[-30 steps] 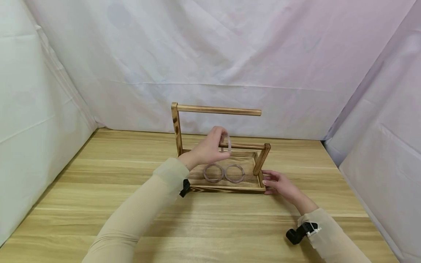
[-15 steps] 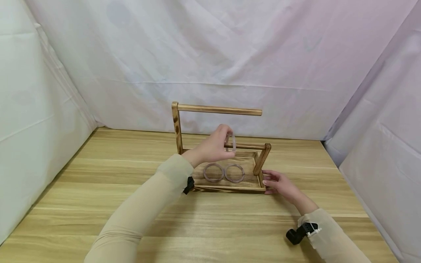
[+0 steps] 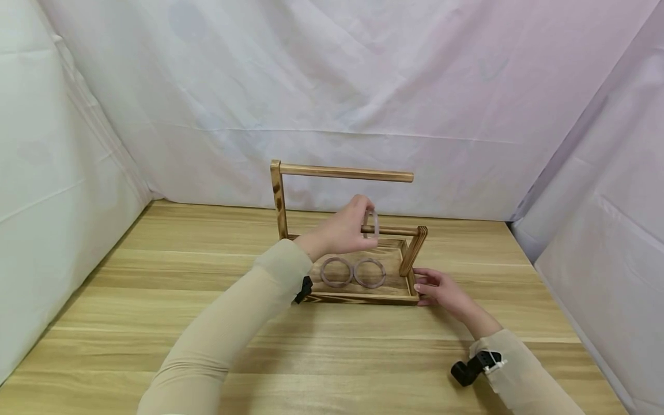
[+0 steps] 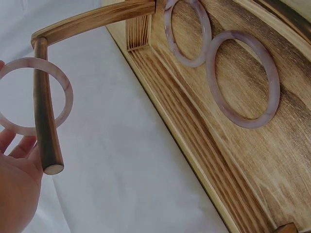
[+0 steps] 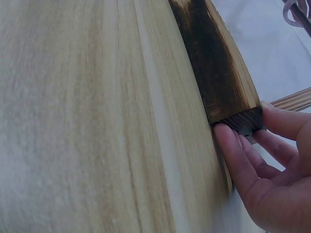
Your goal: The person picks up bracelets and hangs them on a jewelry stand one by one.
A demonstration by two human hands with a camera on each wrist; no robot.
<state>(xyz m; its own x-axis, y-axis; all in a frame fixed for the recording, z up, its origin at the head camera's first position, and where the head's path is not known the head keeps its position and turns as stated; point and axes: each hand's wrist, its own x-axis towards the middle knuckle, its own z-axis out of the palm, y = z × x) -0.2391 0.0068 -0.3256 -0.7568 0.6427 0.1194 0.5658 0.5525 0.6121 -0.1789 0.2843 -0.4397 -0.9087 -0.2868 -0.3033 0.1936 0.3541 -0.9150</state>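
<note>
In the head view a wooden jewellery stand [image 3: 363,300] has a tray base and two horizontal bars. My left hand [image 3: 339,229] pinches a pale purple bangle [image 3: 376,225] between thumb and fingers. The lower bar [image 3: 396,231] passes through this bangle, as the left wrist view shows, with the bar's free end [image 4: 53,169] beyond the ring. Two similar bangles lie side by side in the tray, the nearer-left one [image 3: 337,286] beside the right one [image 3: 370,286]. My right hand [image 3: 441,293] grips the tray's right front corner, thumb on top.
The longer upper bar [image 3: 344,172] juts rightward from a tall post [image 3: 279,202], above and behind my left hand. A short slanted post [image 3: 413,252] carries the lower bar. White cloth [image 3: 332,86] hangs behind the wood-grain table [image 3: 337,357] and along both sides.
My left hand has moved rightward along the lower bar with the bangle, toward the short post. The right hand and the two bangles in the tray have stayed put.
</note>
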